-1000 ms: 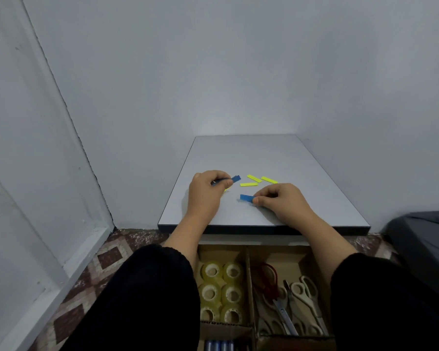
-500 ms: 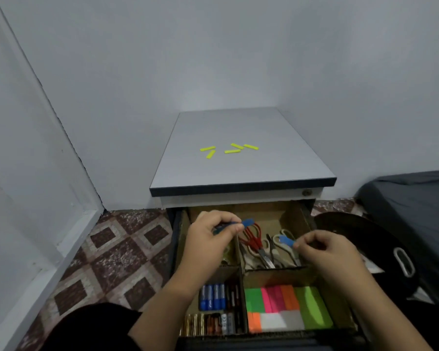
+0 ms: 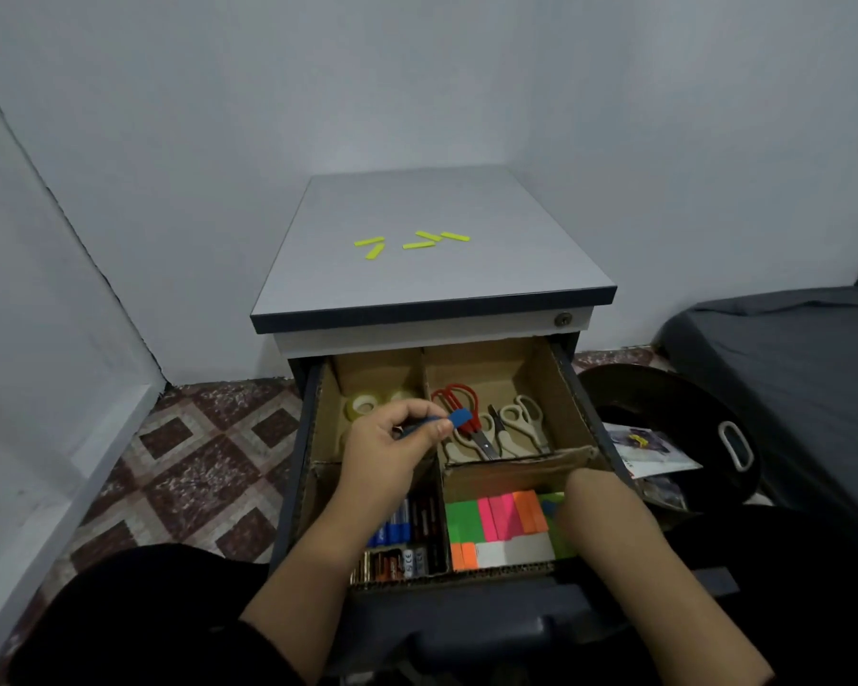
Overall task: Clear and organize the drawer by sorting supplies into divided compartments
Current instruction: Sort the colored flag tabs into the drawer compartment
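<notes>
Above the drawer (image 3: pixel 573 388), the left hand (image 3: pixel 387 453) pinches a blue strip (image 3: pixel 459 418); the right hand (image 3: pixel 600 507) reaches into its sticky-note compartment (image 3: pixel 496 522). Its grip I cannot tell.

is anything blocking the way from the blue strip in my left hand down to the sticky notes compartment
Nothing visible does. The blue strip hangs over the scissors; the notes compartment lies open just nearer you.
</notes>
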Tool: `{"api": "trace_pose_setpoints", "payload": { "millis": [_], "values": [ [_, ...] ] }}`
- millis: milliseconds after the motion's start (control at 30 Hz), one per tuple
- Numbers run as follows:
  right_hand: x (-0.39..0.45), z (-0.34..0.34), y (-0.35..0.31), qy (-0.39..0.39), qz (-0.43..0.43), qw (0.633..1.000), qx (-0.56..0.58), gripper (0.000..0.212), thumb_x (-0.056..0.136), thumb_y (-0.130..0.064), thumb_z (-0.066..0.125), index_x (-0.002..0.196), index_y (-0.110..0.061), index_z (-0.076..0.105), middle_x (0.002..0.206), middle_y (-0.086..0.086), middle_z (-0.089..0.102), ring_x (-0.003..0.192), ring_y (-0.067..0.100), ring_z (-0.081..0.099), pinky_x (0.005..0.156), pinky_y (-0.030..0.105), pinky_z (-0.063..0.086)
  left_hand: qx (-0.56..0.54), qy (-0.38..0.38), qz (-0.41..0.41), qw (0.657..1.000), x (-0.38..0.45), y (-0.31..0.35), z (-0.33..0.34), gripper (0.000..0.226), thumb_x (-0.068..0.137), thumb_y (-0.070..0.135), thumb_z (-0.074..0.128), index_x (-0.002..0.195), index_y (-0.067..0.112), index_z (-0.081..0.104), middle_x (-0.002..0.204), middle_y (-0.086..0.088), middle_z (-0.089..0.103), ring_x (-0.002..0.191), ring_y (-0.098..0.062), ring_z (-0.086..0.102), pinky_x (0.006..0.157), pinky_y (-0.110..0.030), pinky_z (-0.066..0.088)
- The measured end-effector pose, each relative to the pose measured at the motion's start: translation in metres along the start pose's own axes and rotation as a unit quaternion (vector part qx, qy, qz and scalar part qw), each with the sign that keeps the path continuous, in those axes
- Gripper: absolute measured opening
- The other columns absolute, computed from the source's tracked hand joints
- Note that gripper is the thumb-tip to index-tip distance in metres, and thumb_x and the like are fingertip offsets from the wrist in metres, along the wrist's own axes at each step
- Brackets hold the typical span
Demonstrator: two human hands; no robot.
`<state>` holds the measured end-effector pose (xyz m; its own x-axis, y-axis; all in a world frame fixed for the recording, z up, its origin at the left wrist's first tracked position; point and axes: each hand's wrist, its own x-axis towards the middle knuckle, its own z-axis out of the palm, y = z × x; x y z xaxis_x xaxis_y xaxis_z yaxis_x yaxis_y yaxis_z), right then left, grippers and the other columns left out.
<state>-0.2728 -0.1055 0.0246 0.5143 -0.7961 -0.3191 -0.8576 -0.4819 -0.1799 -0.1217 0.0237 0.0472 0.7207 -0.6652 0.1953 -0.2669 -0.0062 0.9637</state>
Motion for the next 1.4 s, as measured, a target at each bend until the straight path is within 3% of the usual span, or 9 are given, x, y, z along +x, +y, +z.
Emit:
{"api": "trace_pose_setpoints", "payload": {
  "millis": [300,400,500,567,667,833,967,1100,1400],
  "values": [
    [-0.005,-0.018,-0.005,-0.044,0.045,0.998,-0.012,0.024,0.095,-0.016,0.049,0.112,-0.007,0.063,0.117,0.012,0.062,0.108,0.027,0.06,0.079,0.028,0.046,0.028,-0.016,0.013,0.999,0.004,-0.008,0.003,0.02,0.079,0.007,0.074,0.075,0.026,0.071,0.082,0.008,0.068,0.082,-0.001,0.061,0.077,-0.016,0.049],
    [-0.006,-0.03,0.0,-0.046,0.055,0.997,0.034,0.027,0.096,-0.017,0.047,0.117,-0.006,0.06,0.118,0.013,0.061,0.108,0.026,0.06,0.078,0.026,0.045,0.088,-0.07,0.065,0.991,-0.001,-0.008,0.007,0.023,0.078,0.009,0.074,0.075,0.031,0.07,0.082,0.011,0.067,0.085,0.001,0.058,0.078,-0.015,0.047],
    [-0.007,-0.038,0.012,0.007,0.038,0.988,0.151,0.024,0.096,-0.019,0.046,0.101,-0.007,0.067,0.095,0.013,0.067,0.09,0.026,0.065,0.082,0.038,0.055,0.152,-0.167,0.115,0.967,-0.005,-0.002,0.022,0.011,0.081,0.014,0.073,0.083,0.025,0.074,0.085,0.011,0.066,0.087,-0.003,0.06,0.081,-0.028,0.052],
    [-0.01,-0.045,0.019,0.042,0.036,0.974,0.221,0.022,0.096,-0.02,0.047,0.093,-0.012,0.067,0.089,0.012,0.068,0.086,0.026,0.066,0.081,0.046,0.056,0.226,-0.244,0.161,0.929,-0.004,0.002,0.039,0.008,0.084,0.021,0.069,0.09,0.023,0.074,0.089,0.011,0.065,0.088,-0.004,0.059,0.08,-0.034,0.052],
    [-0.015,-0.055,0.027,0.064,0.031,0.953,0.296,0.022,0.097,-0.021,0.049,0.083,-0.018,0.065,0.081,0.008,0.069,0.08,0.022,0.067,0.078,0.047,0.057,0.366,-0.35,0.231,0.831,0.0,0.005,0.068,0.015,0.087,0.028,0.064,0.099,0.024,0.073,0.099,0.007,0.065,0.098,-0.01,0.055,0.083,-0.037,0.048],
    [-0.023,-0.062,0.034,0.067,0.01,0.937,0.342,0.027,0.098,-0.019,0.048,0.074,-0.022,0.061,0.076,0.005,0.069,0.07,0.011,0.067,0.071,0.038,0.059,0.457,-0.452,0.236,0.728,0.008,-0.003,0.103,0.022,0.088,0.016,0.058,0.108,0.014,0.069,0.105,-0.001,0.063,0.105,-0.021,0.047,0.081,-0.039,0.046],
    [-0.023,-0.063,0.039,0.061,0.002,0.935,0.35,0.026,0.097,-0.018,0.047,0.08,-0.016,0.066,0.076,0.005,0.07,0.069,0.012,0.068,0.07,0.038,0.06,0.466,-0.451,0.263,0.714,0.008,-0.009,0.112,0.023,0.086,0.012,0.056,0.105,0.016,0.068,0.106,-0.001,0.062,0.103,-0.02,0.046,0.071,-0.033,0.04],
    [-0.021,-0.064,0.042,0.047,0.0,0.934,0.355,0.026,0.097,-0.017,0.048,0.077,-0.023,0.063,0.077,0.005,0.069,0.072,0.014,0.068,0.072,0.039,0.06,0.466,-0.443,0.279,0.713,0.006,-0.012,0.11,0.022,0.086,0.012,0.055,0.105,0.015,0.065,0.104,-0.002,0.061,0.1,-0.02,0.045,0.074,-0.038,0.045],
    [-0.018,-0.059,0.043,0.051,-0.008,0.935,0.352,0.023,0.096,-0.016,0.048,0.091,-0.01,0.069,0.076,0.006,0.07,0.068,0.012,0.068,0.07,0.041,0.06,0.442,-0.42,0.289,0.737,0.005,-0.01,0.109,0.017,0.084,0.007,0.055,0.099,0.009,0.063,0.102,-0.008,0.057,0.098,-0.025,0.05,0.075,-0.046,0.05]
  ]
}}
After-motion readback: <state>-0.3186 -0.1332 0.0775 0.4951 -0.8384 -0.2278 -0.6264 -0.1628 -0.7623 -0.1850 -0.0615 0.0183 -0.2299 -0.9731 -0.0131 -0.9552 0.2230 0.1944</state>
